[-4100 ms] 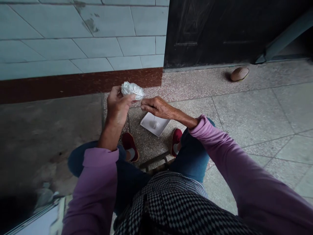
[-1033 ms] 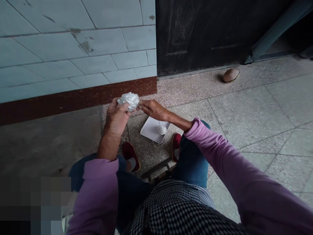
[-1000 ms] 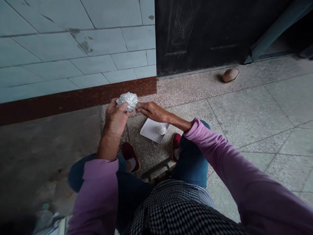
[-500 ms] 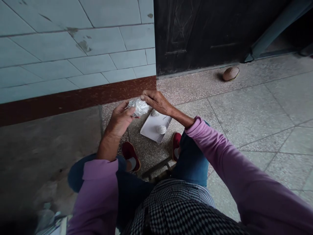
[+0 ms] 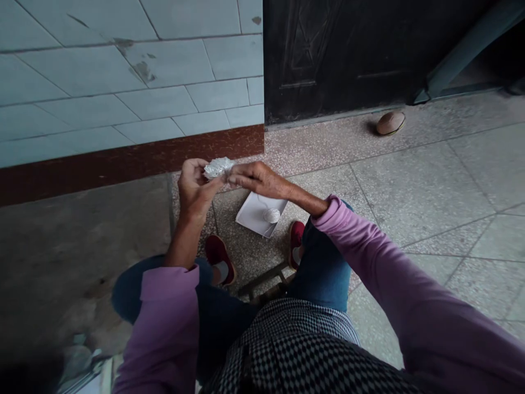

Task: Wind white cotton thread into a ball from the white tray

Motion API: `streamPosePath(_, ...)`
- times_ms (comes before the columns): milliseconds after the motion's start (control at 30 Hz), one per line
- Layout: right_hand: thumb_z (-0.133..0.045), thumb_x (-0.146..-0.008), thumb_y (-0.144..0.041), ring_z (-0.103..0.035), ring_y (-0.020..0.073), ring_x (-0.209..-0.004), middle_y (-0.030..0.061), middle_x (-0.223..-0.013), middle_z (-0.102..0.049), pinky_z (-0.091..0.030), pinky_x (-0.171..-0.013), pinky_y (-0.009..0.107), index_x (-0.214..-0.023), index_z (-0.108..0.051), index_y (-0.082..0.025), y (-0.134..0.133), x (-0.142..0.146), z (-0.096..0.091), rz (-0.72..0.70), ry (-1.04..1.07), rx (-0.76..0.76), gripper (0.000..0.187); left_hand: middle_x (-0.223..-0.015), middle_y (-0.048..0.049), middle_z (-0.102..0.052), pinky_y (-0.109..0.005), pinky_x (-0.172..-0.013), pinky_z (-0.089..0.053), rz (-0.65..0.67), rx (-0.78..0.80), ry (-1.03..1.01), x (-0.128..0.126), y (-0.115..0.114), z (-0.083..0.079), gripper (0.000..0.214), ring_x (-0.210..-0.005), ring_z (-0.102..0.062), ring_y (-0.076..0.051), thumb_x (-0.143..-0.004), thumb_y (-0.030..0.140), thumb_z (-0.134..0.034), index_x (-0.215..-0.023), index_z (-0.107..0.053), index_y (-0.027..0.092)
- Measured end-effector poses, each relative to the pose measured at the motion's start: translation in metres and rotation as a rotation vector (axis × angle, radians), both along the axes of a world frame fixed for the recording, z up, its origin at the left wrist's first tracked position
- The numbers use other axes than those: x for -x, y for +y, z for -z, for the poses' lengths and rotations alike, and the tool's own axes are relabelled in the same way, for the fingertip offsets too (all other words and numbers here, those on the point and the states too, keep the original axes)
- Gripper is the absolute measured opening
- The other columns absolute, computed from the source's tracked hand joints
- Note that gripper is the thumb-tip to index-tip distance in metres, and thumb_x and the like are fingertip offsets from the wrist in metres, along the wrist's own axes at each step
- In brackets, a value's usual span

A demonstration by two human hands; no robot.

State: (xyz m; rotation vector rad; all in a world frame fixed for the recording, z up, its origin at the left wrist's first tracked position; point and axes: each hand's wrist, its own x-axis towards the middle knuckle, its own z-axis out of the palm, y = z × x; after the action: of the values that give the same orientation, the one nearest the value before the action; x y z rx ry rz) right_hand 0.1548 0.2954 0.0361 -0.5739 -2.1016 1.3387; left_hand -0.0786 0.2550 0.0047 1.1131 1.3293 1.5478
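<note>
My left hand (image 5: 195,187) is closed around a bundle of shiny white string (image 5: 219,167), wound into a rough ball. Its thumb lies along the near side. At the right end of the bundle, my right hand (image 5: 261,179) has its fingers pressed together on the string; the fingertips are slightly blurred. Below the hands, a shallow white box lid (image 5: 251,214) rests on the floor between my feet. A smaller ball of white string (image 5: 271,215) sits in it, and my right hand hides part of its far end.
Red shoes (image 5: 220,257) flank the lid, with a low stool bar (image 5: 262,280) nearer. Ahead stand a tiled wall (image 5: 172,76) and a dark door (image 5: 320,54). A brown rounded object (image 5: 390,123) lies by the door. Plastic items (image 5: 80,355) are at lower left.
The bundle has moved left and slightly up and turned in my left hand. My right hand has shifted left and down with it, now covering the second small ball in the lid.
</note>
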Motion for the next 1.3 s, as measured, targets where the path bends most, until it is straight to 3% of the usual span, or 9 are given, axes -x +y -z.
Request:
streamPosePath(133, -0.067, -0.138, -0.07, -0.06, 0.0215, -0.095, 0.0052, -0.093, -0.071, -0.051, -0.093, 0.037, -0.092, -0.069, -0.023, 0.028, -0.014, -0.006, 0.256, 0.034, -0.022, 0.066, -0.115, -0.0065, -0.09, -0.036, -0.088, -0.066, 0.228, 0.072, -0.052, -0.011, -0.012, -0.012, 0.071, -0.104, -0.083, -0.028, -0.06, 0.041, -0.122, -0.119, -0.087, 0.026)
streamPosePath(267, -0.067, -0.138, -0.067, -0.056, 0.021, -0.091, 0.0022, -0.091, -0.063, -0.049, -0.09, 0.036, -0.09, -0.058, -0.025, 0.033, -0.012, 0.006, 0.255, 0.051, -0.032, 0.064, -0.117, -0.0088, -0.091, -0.04, -0.095, -0.071, 0.349, 0.094, -0.253, -0.019, -0.02, -0.025, 0.061, -0.108, -0.085, -0.03, -0.062, 0.041, -0.118, -0.113, -0.088, 0.026)
streamPosePath(467, -0.066, -0.138, -0.029, -0.062, 0.0214, -0.094, 0.0016, -0.095, -0.068, -0.047, -0.096, 0.035, -0.099, -0.061, -0.024, 0.0, 0.009, 0.019, 0.09, -0.156, -0.048, 0.039, -0.108, -0.0021, -0.082, -0.038, -0.089, -0.064, 0.209, 0.045, -0.287, 0.001, -0.005, -0.014, 0.071, -0.103, -0.076, -0.025, -0.064, 0.037, -0.118, -0.115, -0.071, 0.025)
streamPosePath(633, -0.064, -0.141, -0.037, -0.065, 0.0203, -0.094, 0.0016, -0.099, -0.073, -0.05, -0.095, 0.033, -0.107, -0.07, -0.021, -0.011, 0.006, 0.009, -0.104, -0.109, -0.057, 0.038, -0.098, 0.0056, -0.076, -0.031, -0.083, -0.05, 0.038, -0.053, 0.033, 0.009, -0.001, 0.0, 0.077, -0.09, -0.066, -0.015, -0.072, 0.049, -0.123, -0.112, -0.061, 0.026)
streamPosePath(767, -0.065, -0.143, -0.052, -0.066, 0.021, -0.098, 0.0033, -0.102, -0.074, -0.051, -0.095, 0.033, -0.103, -0.069, -0.022, 0.008, -0.006, 0.001, 0.077, -0.025, -0.091, 0.05, -0.101, 0.0024, -0.082, -0.032, -0.077, -0.05, 0.173, -0.006, 0.198, 0.0, -0.006, 0.001, 0.067, -0.088, -0.072, -0.02, -0.064, 0.043, -0.118, -0.109, -0.071, 0.027)
streamPosePath(867, -0.065, -0.143, -0.056, -0.061, 0.0205, -0.094, 0.0024, -0.094, -0.067, -0.05, -0.093, 0.034, -0.093, -0.06, -0.025, 0.02, -0.013, -0.003, 0.236, -0.031, -0.108, 0.059, -0.1, 0.0001, -0.082, -0.032, -0.075, -0.054, 0.341, 0.019, 0.036, -0.006, -0.009, -0.002, 0.064, -0.087, -0.073, -0.021, -0.06, 0.038, -0.117, -0.108, -0.075, 0.027)
streamPosePath(967, -0.061, -0.145, -0.047, -0.058, 0.0191, -0.094, 0.001, -0.094, -0.063, -0.05, -0.093, 0.033, -0.092, -0.054, -0.025, 0.021, -0.014, 0.0, 0.259, -0.039, -0.114, 0.057, -0.104, -0.0031, -0.083, -0.033, -0.079, -0.062, 0.394, 0.015, -0.203, -0.008, -0.012, -0.008, 0.061, -0.092, -0.077, -0.024, -0.064, 0.04, -0.116, -0.109, -0.077, 0.027)
streamPosePath(1133, -0.061, -0.139, -0.02, -0.059, 0.0179, -0.094, -0.0009, -0.096, -0.064, -0.047, -0.097, 0.033, -0.099, -0.059, -0.023, 0.002, 0.0, 0.012, 0.089, -0.13, -0.077, 0.04, -0.111, -0.0056, -0.084, -0.036, -0.087, -0.071, 0.244, -0.026, -0.356, -0.004, -0.01, -0.011, 0.051, -0.104, -0.083, -0.027, -0.075, 0.046, -0.11, -0.107, -0.076, 0.026)
streamPosePath(1300, -0.066, -0.137, -0.027, -0.061, 0.0191, -0.09, -0.0012, -0.09, -0.066, -0.047, -0.093, 0.033, -0.101, -0.067, -0.021, -0.014, 0.003, 0.004, 0.002, -0.13, -0.057, 0.036, -0.112, -0.0022, -0.086, -0.036, -0.088, -0.067, 0.065, -0.086, -0.17, -0.001, -0.002, -0.005, 0.069, -0.103, -0.081, -0.026, -0.065, 0.051, -0.121, -0.112, -0.075, 0.029)
